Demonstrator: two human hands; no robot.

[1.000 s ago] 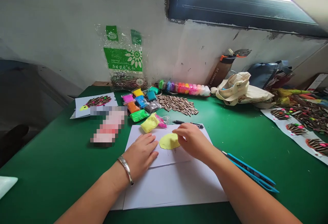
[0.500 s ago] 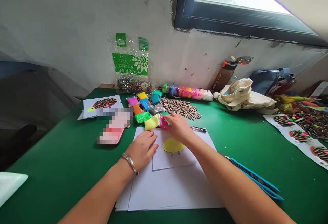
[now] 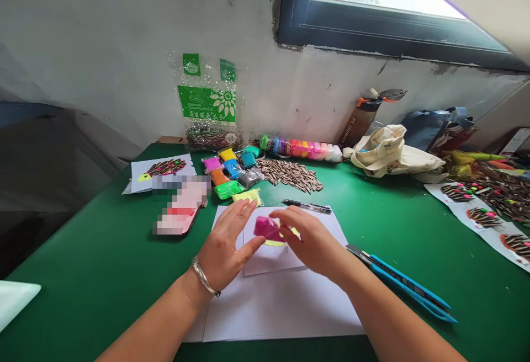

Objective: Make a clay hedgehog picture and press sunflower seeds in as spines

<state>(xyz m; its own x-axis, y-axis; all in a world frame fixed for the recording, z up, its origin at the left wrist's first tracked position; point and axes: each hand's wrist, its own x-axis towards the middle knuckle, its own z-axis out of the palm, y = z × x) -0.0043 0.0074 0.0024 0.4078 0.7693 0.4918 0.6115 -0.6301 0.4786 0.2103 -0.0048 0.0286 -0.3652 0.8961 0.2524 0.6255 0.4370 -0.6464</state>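
Note:
My right hand (image 3: 310,236) pinches a small magenta packet of modelling clay (image 3: 267,228) above the paper. Just left of the packet, my left hand (image 3: 227,245) is open, its thumb and fingers spread apart; a bracelet is on that wrist. Beneath the packet lies a sheet of white paper (image 3: 265,264) with a yellow rounded shape and drawn legs, partly covered by the packet and right hand. Beyond my left fingertips sits a yellow clay packet (image 3: 249,197), in front of other coloured packets such as the green one (image 3: 229,189).
A black pen (image 3: 306,206) lies at the paper's top edge. Blue-handled cutters or knives (image 3: 408,285) rest at right. Behind are a heap of sunflower seeds (image 3: 290,174), a seed bag (image 3: 209,111), a bottle (image 3: 359,119) and a cloth bag (image 3: 385,155). A blurred pink object (image 3: 180,210) lies left.
My right hand has drawn the magenta packet from beside the yellow one back towards me, over the drawing. My left hand has lifted and opened towards it.

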